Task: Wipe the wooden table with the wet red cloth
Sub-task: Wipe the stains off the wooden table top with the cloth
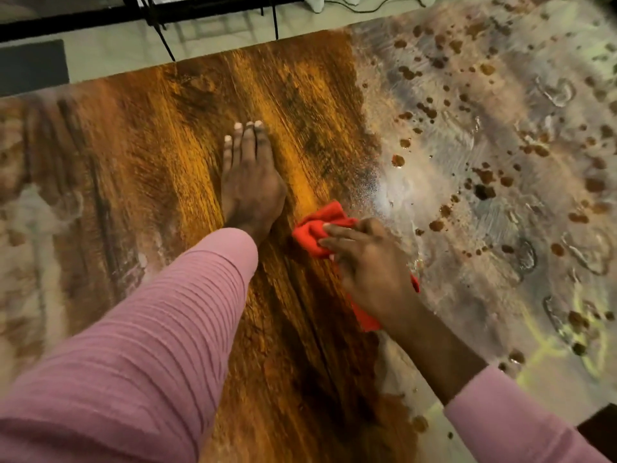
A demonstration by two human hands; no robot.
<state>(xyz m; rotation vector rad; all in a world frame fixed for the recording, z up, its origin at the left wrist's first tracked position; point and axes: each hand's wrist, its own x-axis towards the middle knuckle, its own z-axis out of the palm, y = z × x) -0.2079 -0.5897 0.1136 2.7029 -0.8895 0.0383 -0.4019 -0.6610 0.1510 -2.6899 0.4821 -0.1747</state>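
Observation:
The wooden table point(160, 155) fills the view. Its middle band shows bare shiny brown wood; its right side point(500, 145) and far left carry a pale smeared film with brown spots. My left hand point(250, 182) lies flat on the bare wood, fingers straight and pointing away from me. My right hand point(370, 265) presses on the red cloth point(314, 228) at the border between bare wood and the film. The cloth is bunched under the palm, with red ends showing beyond the fingers and by the wrist.
Beyond the table's far edge lies a pale tiled floor point(110, 51) with thin black metal legs point(163, 38) and a dark mat point(31, 66) at the left. A dark object point(601, 426) sits at the lower right corner.

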